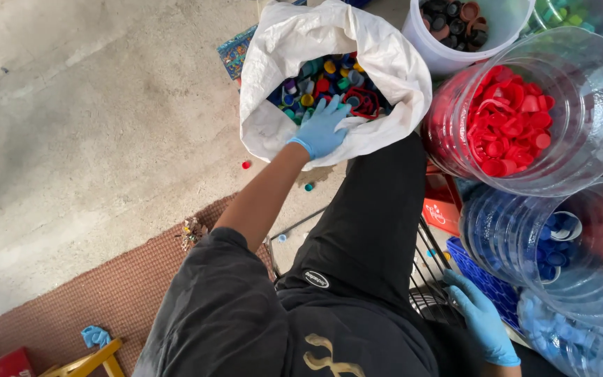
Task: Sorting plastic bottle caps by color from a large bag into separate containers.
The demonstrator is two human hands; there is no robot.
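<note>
My left hand, in a blue glove, reaches into a white woven sack. Its spread fingers lie on the mixed coloured bottle caps inside, next to a red ring-shaped piece; I see nothing gripped. My right hand, also in a blue glove, rests low at my right side. Its fingers are stretched out beside a blue crate and a black wire rack, and it holds nothing.
On the right stand a clear tub of red caps, a clear tub of blue caps, and a white bucket of dark caps. Two loose caps lie on the concrete floor. A brown mat lies at lower left.
</note>
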